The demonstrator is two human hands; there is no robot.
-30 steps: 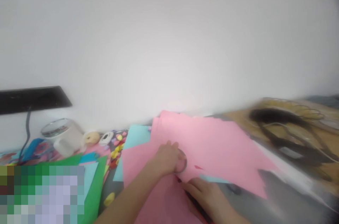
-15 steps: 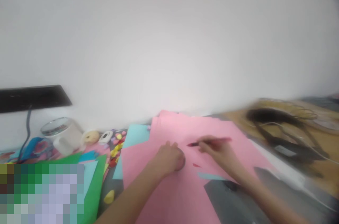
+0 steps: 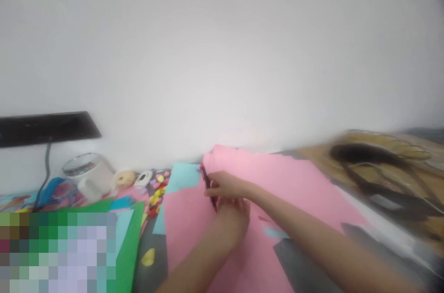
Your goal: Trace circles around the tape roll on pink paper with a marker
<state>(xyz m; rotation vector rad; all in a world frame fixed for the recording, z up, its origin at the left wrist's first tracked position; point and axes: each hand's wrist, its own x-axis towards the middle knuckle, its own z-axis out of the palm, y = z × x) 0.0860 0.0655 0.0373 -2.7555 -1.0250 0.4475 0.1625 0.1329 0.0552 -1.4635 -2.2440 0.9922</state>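
Note:
Large pink paper sheets lie across the middle of the table. My left hand rests on the pink paper, its fingers bent and mostly hidden behind my right hand and its own back; whether it holds anything does not show. Just beyond it, my right hand grips a dark and red pen that stands steeply tilted, with its lower end near the left hand's fingers. A small red scrap lies on the pink paper to the right.
At the left are a white mug, green paper, a round beige object and many small coloured pieces. A yellow piece lies nearer. Dark straps and cables sit at the right.
My right hand has moved left with the pen, from the right part of the pink paper to just beyond my left hand. The pen has turned from nearly level to steep. The view has shifted slightly.

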